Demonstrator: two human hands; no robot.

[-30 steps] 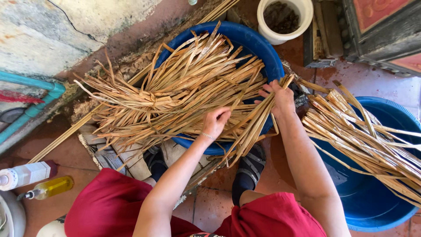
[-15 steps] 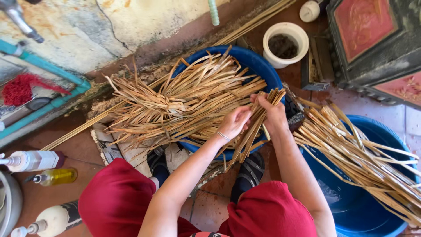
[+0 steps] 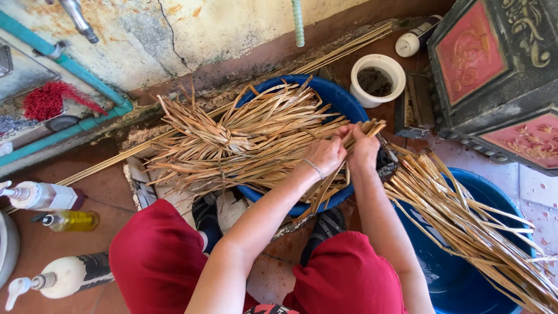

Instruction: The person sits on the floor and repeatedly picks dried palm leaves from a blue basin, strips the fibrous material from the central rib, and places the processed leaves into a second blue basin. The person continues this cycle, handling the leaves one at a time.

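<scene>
Both arms are stretched forward from the red-clad knees. The left hand and right hand are held side by side above those knees, touching, fingers curled closed. A thin bracelet is worn on the left wrist.

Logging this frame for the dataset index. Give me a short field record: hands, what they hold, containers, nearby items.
left hand: closed on the bundle of strips
right hand: closed on the same bundle, touching the left hand
bundle of strips: tan, flat, over the near rim of the blue basin
blue basin: heaped with tan strips fanned to the left
second blue tub: at right, more strips lying across it
white pot: behind the basin, dark contents
bottles: at left on the floor
</scene>
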